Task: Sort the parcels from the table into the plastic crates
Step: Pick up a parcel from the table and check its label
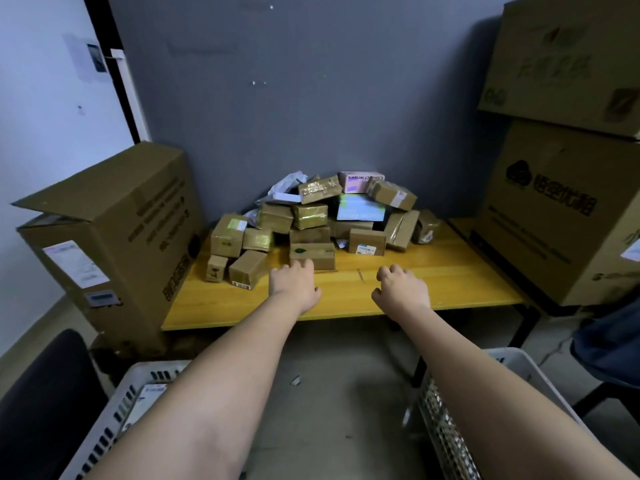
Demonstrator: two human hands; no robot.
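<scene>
Parcels (313, 220): about twenty, heaped mid-frame at the back of a yellow table (450, 271) against a grey wall (311, 81); mostly brown boxes, one pink box (360, 181) on top, one blue-faced pack (360, 207), a few grey bags (287, 185) at upper left of the heap.

Left hand (294, 284): centre frame, fingers curled loosely, tips touching the front box (313, 255), nothing gripped.

Right hand (401, 287): just right of centre, above bare tabletop, fingers loosely bent and slightly apart, holding nothing, well apart from the heap.

Two white crates: one (114, 410) at lower left with one flat parcel (145, 403) inside, one (446, 427) at lower right, contents hidden by the forearm.

Three big cartons: one (114, 223) at left, two stacked (561, 133) at right. Dark chair (41, 403) at bottom left.
</scene>
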